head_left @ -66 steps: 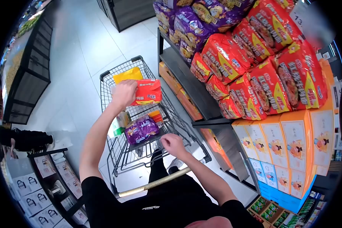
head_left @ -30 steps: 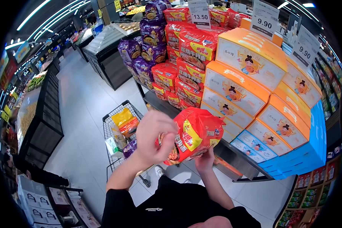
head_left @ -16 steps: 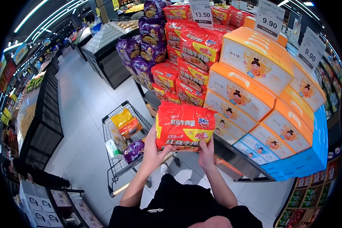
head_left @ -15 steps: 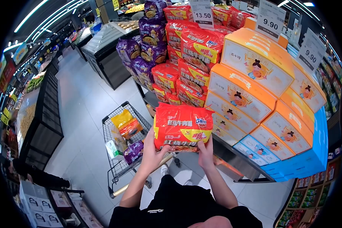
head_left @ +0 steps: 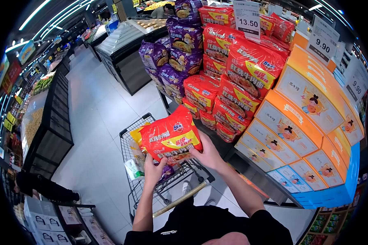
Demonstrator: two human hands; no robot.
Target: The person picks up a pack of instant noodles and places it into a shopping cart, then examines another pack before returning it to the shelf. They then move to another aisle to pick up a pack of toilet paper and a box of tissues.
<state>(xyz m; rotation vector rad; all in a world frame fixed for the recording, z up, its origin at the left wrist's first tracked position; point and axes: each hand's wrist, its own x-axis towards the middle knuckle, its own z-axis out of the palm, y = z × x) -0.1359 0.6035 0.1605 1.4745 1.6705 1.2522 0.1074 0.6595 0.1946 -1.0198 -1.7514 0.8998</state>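
The red noodle pack [head_left: 169, 136] was held tilted between both hands, above the shopping cart [head_left: 137, 122]. The left hand [head_left: 153, 170] gripped its lower left edge, fingers pressed together and curled up around the wrapper from below. The right hand [head_left: 209, 154] clasped the lower right corner, its thumb lying on the printed front and the other fingers hidden behind the pack. Stacked red packs [head_left: 233, 94] on the display stood just beyond the right fingers.

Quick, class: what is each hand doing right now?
Left hand: closed on the red noodle pack.
Right hand: closed on the same pack.
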